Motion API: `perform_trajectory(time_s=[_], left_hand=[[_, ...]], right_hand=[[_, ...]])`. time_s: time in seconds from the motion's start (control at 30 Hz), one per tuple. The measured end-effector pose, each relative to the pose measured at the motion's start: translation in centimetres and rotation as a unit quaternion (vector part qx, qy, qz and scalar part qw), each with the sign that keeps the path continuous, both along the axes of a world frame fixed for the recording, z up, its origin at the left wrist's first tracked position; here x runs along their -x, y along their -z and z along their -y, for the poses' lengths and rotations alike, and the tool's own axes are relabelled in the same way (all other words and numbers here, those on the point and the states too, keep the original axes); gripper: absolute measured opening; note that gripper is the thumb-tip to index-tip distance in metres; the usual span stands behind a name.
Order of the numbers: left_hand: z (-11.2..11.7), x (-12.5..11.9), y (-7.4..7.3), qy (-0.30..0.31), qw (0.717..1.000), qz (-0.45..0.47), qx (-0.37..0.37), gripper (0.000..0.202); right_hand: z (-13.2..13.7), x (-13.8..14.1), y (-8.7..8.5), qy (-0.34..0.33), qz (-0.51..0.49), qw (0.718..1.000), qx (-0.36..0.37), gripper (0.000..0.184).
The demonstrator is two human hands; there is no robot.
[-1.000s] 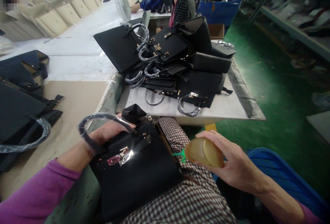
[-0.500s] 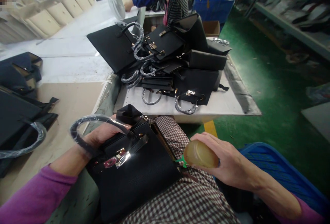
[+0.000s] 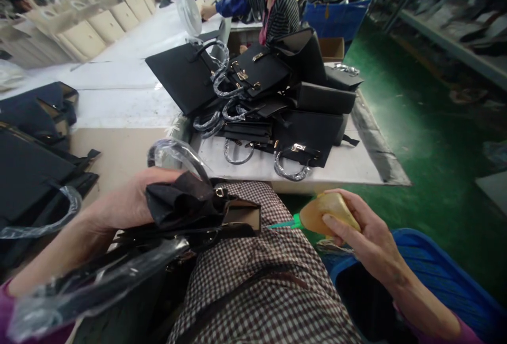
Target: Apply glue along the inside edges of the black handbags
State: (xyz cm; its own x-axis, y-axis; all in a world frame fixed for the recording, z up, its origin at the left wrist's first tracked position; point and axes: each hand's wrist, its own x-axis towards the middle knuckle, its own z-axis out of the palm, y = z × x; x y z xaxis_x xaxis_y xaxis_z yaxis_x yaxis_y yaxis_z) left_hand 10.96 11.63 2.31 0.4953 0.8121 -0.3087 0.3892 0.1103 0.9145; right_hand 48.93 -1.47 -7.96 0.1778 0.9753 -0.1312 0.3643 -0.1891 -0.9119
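Note:
My left hand (image 3: 127,199) grips a black handbag (image 3: 233,230) at its top, its fingers partly hidden behind the dark bunched material. The bag is turned edge-on above my lap, so its tan inner side shows at the right end. Clear film wraps its handles, one of them blurred at the lower left. In my right hand (image 3: 364,238) is a squeeze bottle (image 3: 327,215) of yellowish content, with a green cap and thin pointed nozzle. The nozzle tip points left, close to the bag's open side edge; whether it touches I cannot tell.
Several black handbags lie piled on a white-topped table (image 3: 372,167) ahead. More dark bags (image 3: 35,164) rest at the left. A blue basket (image 3: 431,259) stands low on the right. Across the table sits a co-worker (image 3: 281,11). Cream bags (image 3: 83,32) line the far left.
The handbag has turned from front-facing to edge-on in my left hand. My right hand has shifted slightly right and rolled, so the bottle's nozzle now shows fully. The view has shifted a little.

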Motion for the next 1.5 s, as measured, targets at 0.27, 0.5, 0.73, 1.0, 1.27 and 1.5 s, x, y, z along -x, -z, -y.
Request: perform_trajectory(time_s=[0.27,0.5,0.73,1.0,1.27,1.5], left_hand=[[0.6,-0.8,4.3,0.253,0.956,0.013,-0.146,0.020],[0.4,0.4,3.9,0.239,0.954,0.039,-0.177,0.014],[0.8,1.0,4.1,0.245,0.958,0.020,-0.145,0.014],[1.3,1.2,4.5,0.275,0.952,0.030,-0.131,0.011],[1.9,1.3,4.7,0.262,0.955,0.045,-0.134,0.019],[3.8,1.3,4.8,0.254,0.958,0.039,-0.126,0.018]], right_hand=[[-2.3,1.4,3.7,-0.051,0.102,0.990,-0.078,0.051],[-5.0,3.6,7.5,-0.094,0.136,0.977,-0.136,0.052],[-5.4,4.0,8.2,-0.111,0.143,0.972,-0.149,0.051],[-6.6,3.8,5.8,-0.139,0.101,0.984,-0.048,0.043],[-5.6,3.2,5.1,-0.159,0.053,0.986,0.027,0.045],[-4.4,4.0,7.1,-0.065,0.080,0.995,0.008,0.058]])
